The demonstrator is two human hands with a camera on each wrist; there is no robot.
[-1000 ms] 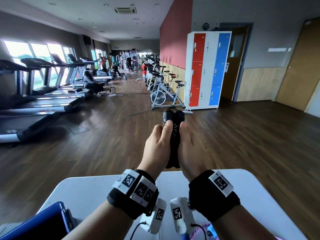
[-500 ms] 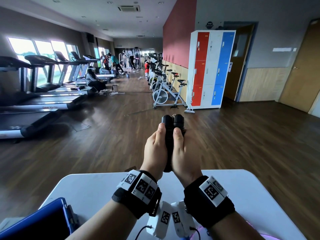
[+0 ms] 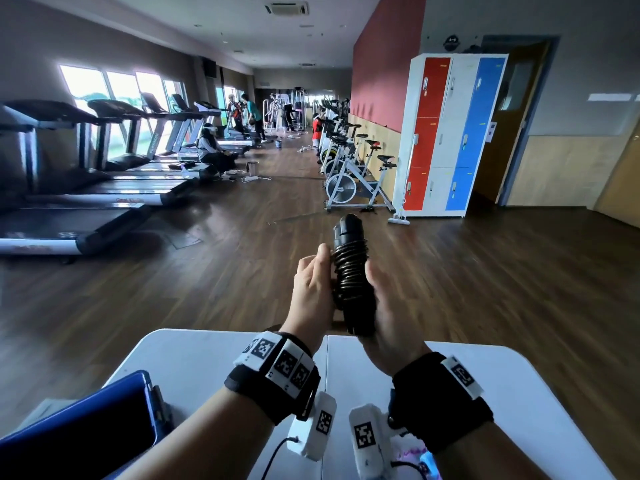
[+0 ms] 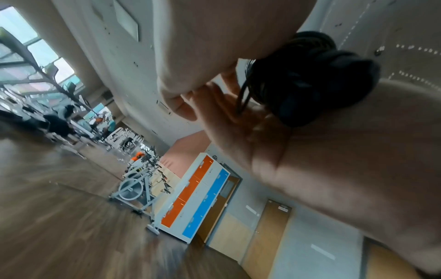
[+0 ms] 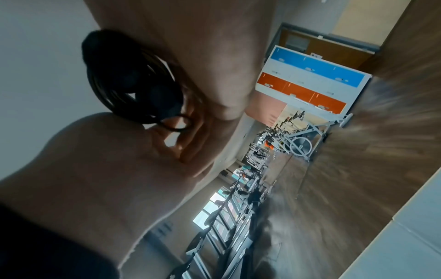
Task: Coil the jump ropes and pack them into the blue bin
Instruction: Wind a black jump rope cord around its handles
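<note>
Here, the left hand (image 3: 313,289) and right hand (image 3: 388,317) press the black coiled jump rope (image 3: 351,271) between them, above the white table's (image 3: 194,362) far edge.

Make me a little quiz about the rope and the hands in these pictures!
1. True or false: the rope is wound round its own handles.
2. Where is the bin? A) on the floor by the lockers B) on the table, on the person's left C) on a treadmill
3. Fill in: the rope is held up between the left hand and the ____ hand.

Key: 1 true; 2 B; 3 right.
</note>
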